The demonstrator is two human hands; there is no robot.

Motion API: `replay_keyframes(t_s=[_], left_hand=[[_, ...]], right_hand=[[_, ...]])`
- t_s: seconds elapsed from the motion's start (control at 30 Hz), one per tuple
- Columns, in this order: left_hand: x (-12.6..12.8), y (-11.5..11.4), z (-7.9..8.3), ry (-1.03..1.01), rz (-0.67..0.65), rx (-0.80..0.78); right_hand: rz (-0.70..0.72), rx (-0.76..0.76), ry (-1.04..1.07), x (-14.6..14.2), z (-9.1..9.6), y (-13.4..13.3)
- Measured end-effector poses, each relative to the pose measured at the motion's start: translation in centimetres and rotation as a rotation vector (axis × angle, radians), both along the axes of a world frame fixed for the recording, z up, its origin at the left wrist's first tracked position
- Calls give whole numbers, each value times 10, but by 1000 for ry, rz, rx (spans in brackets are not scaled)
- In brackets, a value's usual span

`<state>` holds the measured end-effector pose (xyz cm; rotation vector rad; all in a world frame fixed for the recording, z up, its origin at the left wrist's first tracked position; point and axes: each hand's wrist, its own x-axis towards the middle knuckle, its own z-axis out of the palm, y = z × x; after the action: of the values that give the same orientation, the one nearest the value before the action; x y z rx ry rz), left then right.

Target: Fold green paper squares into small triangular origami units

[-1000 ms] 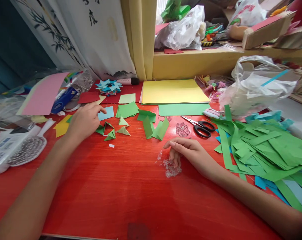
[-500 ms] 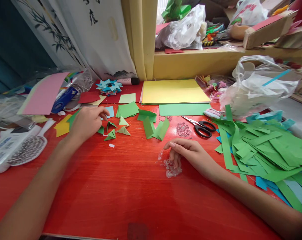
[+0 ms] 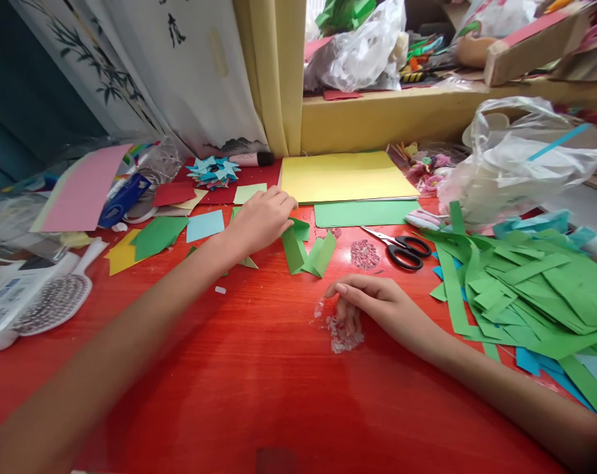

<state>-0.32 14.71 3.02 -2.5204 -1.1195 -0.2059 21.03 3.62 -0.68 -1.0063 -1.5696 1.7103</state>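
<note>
My left hand [image 3: 263,220] reaches over the folded paper pieces, its fingertips bent down beside a green folded paper [image 3: 301,230]. Thumb and fingers look apart, though I cannot tell whether they touch the paper. Two more green folded pieces [image 3: 320,254] stand just to the right of it. Beneath my left hand and wrist, small folded triangles [image 3: 249,262] are mostly hidden. My right hand [image 3: 370,299] rests on the red table [image 3: 219,388], fingers loosely bent and holding nothing visible. Its fingertips lie over a clear, glittery patch [image 3: 346,339].
Black-handled scissors [image 3: 407,251] lie beyond my right hand. Green paper strips [image 3: 530,289] are heaped at right. Yellow paper sheets [image 3: 347,178] lie at the back, beside a blue paper star ring [image 3: 213,172]. A white hairbrush [image 3: 56,296] lies at left, a plastic bag [image 3: 515,164] at back right.
My left hand has moved right, from beside the light blue paper to the green folded pieces, uncovering the blue and dark green sheets. My right hand has stayed in place.
</note>
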Motion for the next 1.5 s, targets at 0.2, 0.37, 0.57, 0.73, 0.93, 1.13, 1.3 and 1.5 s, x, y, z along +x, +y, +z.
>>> replay_keyframes(t_s=[0.2,0.37,0.57,0.73,0.93,1.13,1.3,1.5], left_hand=[[9,-13,22,-187,68,270],[10,-27,18,-85,-6,186],[10,0,-11,-7,-1,151],[12,-4,9,-235,27,286],[33,-75,20,-727,13,20],[43,-141,-9,-1185,194,-736],[36,-140,-27,-1316,290,-817],[34,-138,-29,-1140,260,-676]], right_hand=[[31,32,3,0,-2,-2],[64,49,-26,-2,0,-4],[76,72,-77,-2,2,-4],[74,87,-71,0,1,-5],[-114,60,4,-8,10,-21],[-200,-86,2,-15,13,-36],[-247,-171,96,-14,4,-31],[-170,-342,217,-13,0,-25]])
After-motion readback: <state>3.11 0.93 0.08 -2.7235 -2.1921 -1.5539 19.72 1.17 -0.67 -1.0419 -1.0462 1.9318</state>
